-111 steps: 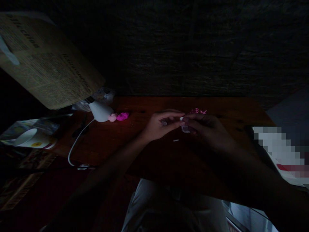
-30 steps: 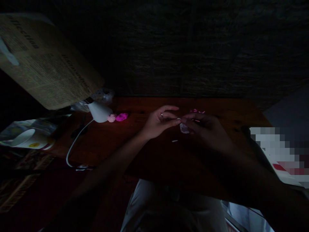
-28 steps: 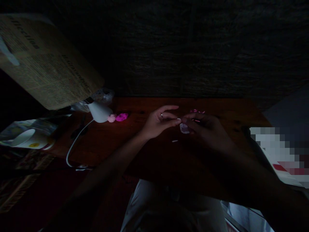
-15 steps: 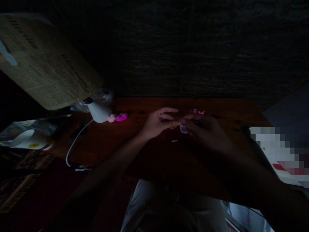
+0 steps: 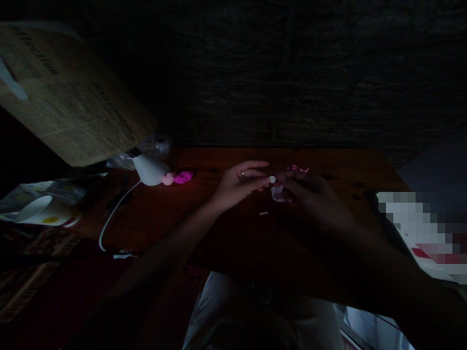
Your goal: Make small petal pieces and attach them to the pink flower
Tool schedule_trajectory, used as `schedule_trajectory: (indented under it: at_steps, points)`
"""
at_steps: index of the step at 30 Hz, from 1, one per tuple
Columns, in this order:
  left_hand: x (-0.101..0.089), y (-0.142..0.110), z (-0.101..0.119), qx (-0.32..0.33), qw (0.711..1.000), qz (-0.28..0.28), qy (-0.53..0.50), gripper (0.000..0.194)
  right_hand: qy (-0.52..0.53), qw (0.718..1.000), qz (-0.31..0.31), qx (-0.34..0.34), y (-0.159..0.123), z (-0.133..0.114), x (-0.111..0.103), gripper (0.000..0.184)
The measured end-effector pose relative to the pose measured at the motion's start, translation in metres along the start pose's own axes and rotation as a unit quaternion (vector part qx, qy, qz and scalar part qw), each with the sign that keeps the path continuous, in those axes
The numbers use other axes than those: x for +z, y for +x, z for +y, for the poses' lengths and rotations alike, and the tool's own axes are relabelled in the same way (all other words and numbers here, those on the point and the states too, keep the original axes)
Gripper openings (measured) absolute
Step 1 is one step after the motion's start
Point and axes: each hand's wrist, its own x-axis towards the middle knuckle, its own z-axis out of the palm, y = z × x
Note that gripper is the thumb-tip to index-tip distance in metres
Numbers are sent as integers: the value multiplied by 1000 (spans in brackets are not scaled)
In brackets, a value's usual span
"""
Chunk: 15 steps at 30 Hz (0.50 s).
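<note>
Handling a small white piece (image 5: pixel 272 179), head view: held up over the wooden surface (image 5: pixel 226 233), between both hands. Left hand (image 5: pixel 242 183) has thumb and a finger clamped on it at the tips, index finger sticking out apart. Right hand (image 5: pixel 310 192) is curled just beside it; can't tell if its fingers grip. Translucent scrap (image 5: pixel 277 195) right below, contact unclear. White sliver (image 5: pixel 263 213) lies nearer the person; pink bits (image 5: pixel 299 168) behind right hand; magenta lump (image 5: pixel 184 177) and pale pink lump (image 5: pixel 168 179) touching, by the white lamp base (image 5: pixel 150 169).
</note>
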Motion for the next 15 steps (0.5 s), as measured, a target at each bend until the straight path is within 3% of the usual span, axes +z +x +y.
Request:
schedule_trajectory:
  at_steps: [4,10,15]
  points:
    - [0,0,0,21,1000,-13,4,48,-24,999,-10,-30,-1,1,0,38]
    - [-2,1,-4,42,998,-31,46,51,-73,995,32,-63,-1,0,2,38]
    - [-5,-1,-4,80,981,-16,175,34,-76,992,65,-78,2,-2,-2,35]
